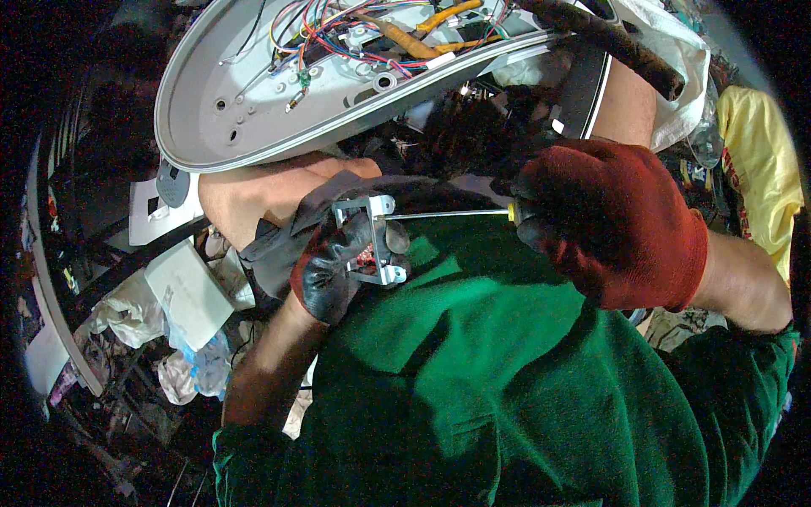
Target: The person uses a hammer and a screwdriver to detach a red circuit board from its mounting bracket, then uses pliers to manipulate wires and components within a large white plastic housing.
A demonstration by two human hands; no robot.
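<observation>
My left hand (334,262), in a red and black coated glove, is closed around a small metal bracket (389,275) with tabs at its ends. Reddish wire or coil shows inside the bracket, partly covered by my fingers. My right hand (612,224), in the same kind of glove, grips a screwdriver by its handle (512,213), of which only a yellow end shows. The screwdriver's thin shaft (448,215) runs leftward, its tip at the bracket's upper part. Whether the tip sits in a screw I cannot tell.
A large grey plastic housing (190,118) lies beyond my hands, holding tangled coloured wires (312,34) and orange-handled tools (401,38). A dark rod (629,55) crosses at upper right. Left are a white panel (187,291) and plastic bags (135,313); a yellow bag (760,160) lies far right.
</observation>
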